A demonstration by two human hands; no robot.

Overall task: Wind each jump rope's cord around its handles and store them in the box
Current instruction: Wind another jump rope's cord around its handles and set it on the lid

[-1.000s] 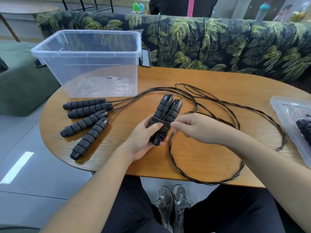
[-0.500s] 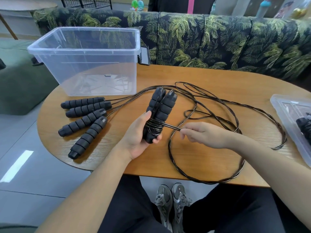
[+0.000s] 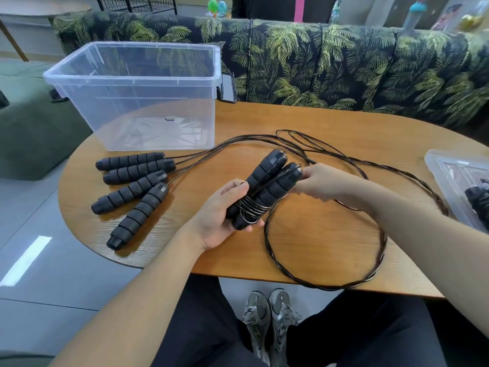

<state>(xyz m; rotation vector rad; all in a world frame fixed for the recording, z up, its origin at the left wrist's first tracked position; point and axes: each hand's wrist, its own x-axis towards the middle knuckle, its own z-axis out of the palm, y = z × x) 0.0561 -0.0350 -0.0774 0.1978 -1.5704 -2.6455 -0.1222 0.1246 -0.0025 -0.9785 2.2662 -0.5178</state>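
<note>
Black foam handles (image 3: 267,189), held side by side as a pair, sit in a person's left hand (image 3: 225,213) above an oval wooden table (image 3: 304,247), the fingers curled round their lower ends, where several turns of dark cord (image 3: 325,286) are already wound. The right hand (image 3: 321,181) reaches in from the right, fingertips closed at the upper end of the nearer handle; whether they pinch the cord itself or the handle cannot be told. The unwound cord falls in a wide loop across the tabletop to its near edge. Four more ribbed handles (image 3: 133,190) lie fanned out to the left, their cords trailing away. A clear plastic box (image 3: 137,83) stands at the far left edge, nothing inside. No legible writing shows on any item.
</note>
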